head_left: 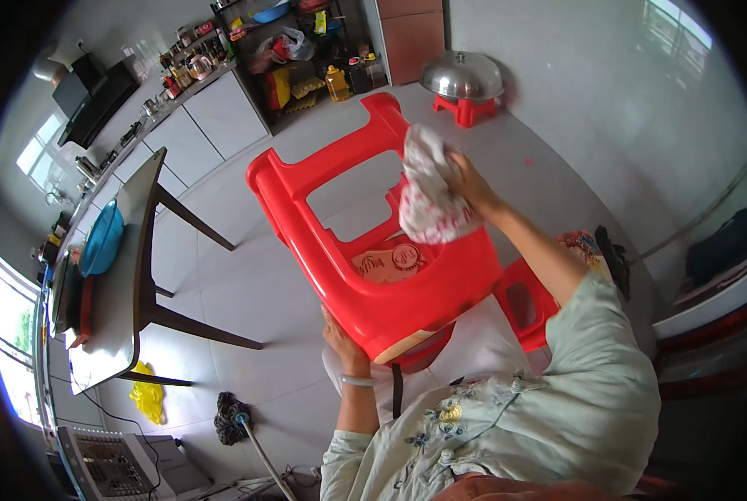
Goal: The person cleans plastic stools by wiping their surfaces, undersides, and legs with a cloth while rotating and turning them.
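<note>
A red plastic stool [340, 275] lies tipped on its side across my lap, its legs pointing away from me. My left hand [341, 341] rests against the near left edge of the stool, its fingers partly hidden along that edge. In my right hand [472, 185] is a bunched cloth [432, 196], white with pink-red markings, over the stool's right side. The cloth hangs against the red plastic or just above it; I cannot tell which. A printed label [388, 263] shows inside the stool.
A table [152, 225] with a blue basin [104, 237] stands at left. On the floor are a mop [233, 417], a yellow bag [147, 392] and a heater [111, 463]. Ahead, a metal dome cover [462, 77] sits on a small red stool [464, 110]. Another red stool [524, 305] is beside me.
</note>
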A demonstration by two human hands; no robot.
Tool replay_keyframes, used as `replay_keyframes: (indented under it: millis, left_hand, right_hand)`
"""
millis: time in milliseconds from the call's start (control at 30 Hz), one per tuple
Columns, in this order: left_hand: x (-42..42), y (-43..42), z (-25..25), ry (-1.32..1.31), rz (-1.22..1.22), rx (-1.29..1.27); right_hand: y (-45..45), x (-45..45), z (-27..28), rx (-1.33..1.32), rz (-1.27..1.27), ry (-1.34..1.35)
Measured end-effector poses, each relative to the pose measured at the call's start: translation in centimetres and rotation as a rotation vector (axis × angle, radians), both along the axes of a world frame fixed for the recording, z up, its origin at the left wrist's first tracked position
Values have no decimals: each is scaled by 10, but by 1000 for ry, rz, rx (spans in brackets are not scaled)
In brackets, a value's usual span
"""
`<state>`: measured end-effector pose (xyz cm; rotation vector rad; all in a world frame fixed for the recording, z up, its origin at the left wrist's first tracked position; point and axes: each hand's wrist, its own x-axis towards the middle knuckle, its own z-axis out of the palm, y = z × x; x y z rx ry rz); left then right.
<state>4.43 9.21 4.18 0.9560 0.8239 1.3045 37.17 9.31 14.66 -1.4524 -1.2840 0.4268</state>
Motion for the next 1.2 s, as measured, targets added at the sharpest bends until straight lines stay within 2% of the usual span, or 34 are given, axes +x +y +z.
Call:
replay_keyframes:
  millis: [100,200,300,367,567,667,733,800,833,900,933,1000,1033,1067,1100,1133,1167,1200]
  left_hand:
    - [-2,-2,-4,-32,10,-27]
    - [-1,-2,-4,-37,19,-58]
    - [-2,0,-6,-68,17,-84]
    - [-3,1,-7,91,38,65]
    - [-4,2,12,66,-130,-13]
    - [-4,8,-3,-22,-91,-60]
    - [1,7,5,-27,-64,-76]
    - [5,6,10,-29,-37,-88]
    - [8,5,11,-38,-39,-82]
    - [13,3,9,-50,-33,-72]
    - [13,2,5,-23,-54,-57]
    - [10,4,1,9,-104,-33]
    - [9,5,-3,9,-102,-36]
    - [10,8,-8,3,-103,-48]
    - [10,11,-9,-4,-104,-60]
    - [11,10,-5,-4,-101,-60]
    - [14,8,0,-18,-71,-42]
    - [15,7,2,-32,-41,-25]
  right_hand:
    - [-56,-6,-29,30,-14,-150]
    - [-108,-30,-41,21,-13,-161]
    - [-152,-54,-50,46,22,-350]
    - [-158,-67,-27,43,38,-444]
    - [-66,-36,6,47,85,-688]
    - [8,-12,11,59,72,-761]
    - [63,10,1,129,40,-772]
    - [92,19,18,106,8,-604]
    - [109,25,18,114,15,-604]
    - [142,33,13,107,-238,-295]
    - [156,33,14,111,-232,-297]
    - [183,20,15,434,-274,-117]
    - [187,1,20,328,-113,-71]
    - [178,-30,32,236,-151,-296]
    - [173,-57,41,51,-5,-317]
    - [180,-75,32,251,115,-466]
    - [177,-99,34,311,248,-411]
    - [162,-121,48,109,455,-265]
